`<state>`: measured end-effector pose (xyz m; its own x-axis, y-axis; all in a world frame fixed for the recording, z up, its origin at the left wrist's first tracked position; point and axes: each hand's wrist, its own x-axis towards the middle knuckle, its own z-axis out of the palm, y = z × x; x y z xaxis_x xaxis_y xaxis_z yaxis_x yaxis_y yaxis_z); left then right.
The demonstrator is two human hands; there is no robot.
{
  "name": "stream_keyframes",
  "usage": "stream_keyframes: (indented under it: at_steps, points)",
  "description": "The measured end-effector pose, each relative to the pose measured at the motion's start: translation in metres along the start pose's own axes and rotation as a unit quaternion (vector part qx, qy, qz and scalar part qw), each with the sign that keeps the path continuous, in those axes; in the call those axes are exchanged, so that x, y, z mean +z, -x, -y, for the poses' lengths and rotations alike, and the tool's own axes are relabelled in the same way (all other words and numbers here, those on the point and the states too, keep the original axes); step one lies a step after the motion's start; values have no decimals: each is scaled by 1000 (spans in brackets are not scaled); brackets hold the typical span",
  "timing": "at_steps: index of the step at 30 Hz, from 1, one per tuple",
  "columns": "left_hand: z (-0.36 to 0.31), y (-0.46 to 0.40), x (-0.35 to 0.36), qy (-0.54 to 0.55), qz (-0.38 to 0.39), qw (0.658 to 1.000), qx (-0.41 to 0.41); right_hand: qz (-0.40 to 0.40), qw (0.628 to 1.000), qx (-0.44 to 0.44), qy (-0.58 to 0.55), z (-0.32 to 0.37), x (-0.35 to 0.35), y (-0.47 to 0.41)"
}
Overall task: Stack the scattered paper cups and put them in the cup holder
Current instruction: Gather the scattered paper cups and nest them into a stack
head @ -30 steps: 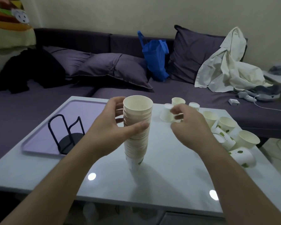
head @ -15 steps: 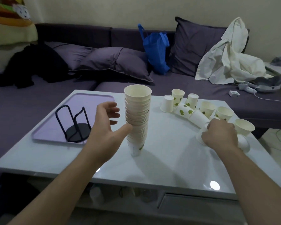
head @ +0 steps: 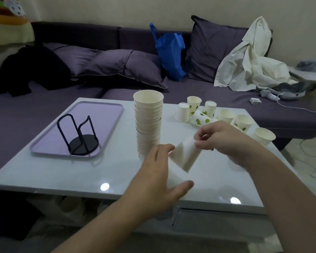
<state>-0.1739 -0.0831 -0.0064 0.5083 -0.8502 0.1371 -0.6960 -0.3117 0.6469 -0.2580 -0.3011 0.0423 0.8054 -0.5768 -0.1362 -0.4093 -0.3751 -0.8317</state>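
Both hands meet over the front of the glossy white counter [head: 80, 172]. The right hand [head: 224, 137] pinches a tilted white paper cup [head: 187, 155] by its upper end between thumb and fingers, and the left hand [head: 159, 181] is spread wide beside its lower end, thumb and fingers around it but not visibly clamped. A second pale shape shows under the left palm, too blurred to identify.

Judging progress, most of the work looks done: a tall stack of nested white paper cups [head: 148, 123] stands upright mid-counter. What remains is the cluster of loose white cups with green leaf prints [head: 201, 118] at the far right, some upright, some upturned, one lying on its side. The black wire cup holder [head: 80, 137] on the lilac rectangular tray [head: 106, 114] holds nothing, so loading it has not begun. The held cup probably goes onto the stack next.
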Motion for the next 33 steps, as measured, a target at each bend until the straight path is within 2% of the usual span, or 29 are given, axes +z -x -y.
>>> stream_keyframes:
  at_steps: [2,4,6,7,9,10,11,12,13,17,21,26,30,33]
  points:
    - [-8,-1,11,5,13,999,-48,62,997,-4,-56,2,8,5]
    - [-10,-5,16,31,-20,997,-64,95,992,7,-85,2,11,8]
    - [-11,-8,16,64,-26,994,-88,81,993,19,-86,-2,7,9]
    - [-10,-9,16,78,-18,992,-101,50,996,26,-69,-7,2,8]
    - [-8,-10,14,100,-2,988,-116,-70,993,67,71,-26,-11,3]
    - [-8,-10,13,107,-1,987,-117,-138,965,107,194,-37,-19,0]
    - [-7,-9,13,112,0,987,-114,-191,919,152,310,-47,-26,0]
    - [-6,-9,12,115,3,987,-112,-222,876,198,379,-56,-33,0]
    - [-5,-8,12,116,7,987,-109,-234,857,236,394,-67,-39,-1]
    - [-3,-6,12,106,8,991,-85,-247,871,305,294,-105,-50,-6]
    - [-8,-6,7,84,-9,995,-46,-262,881,295,261,-123,-37,-8]
    - [-16,-9,-15,130,-61,990,0,-255,883,305,249,-114,-39,-16]
    - [-15,-11,-26,174,-95,980,18,-255,892,279,249,-111,-42,-15]
    - [-12,-11,-26,174,-92,980,16,-259,908,276,179,-115,-45,-16]
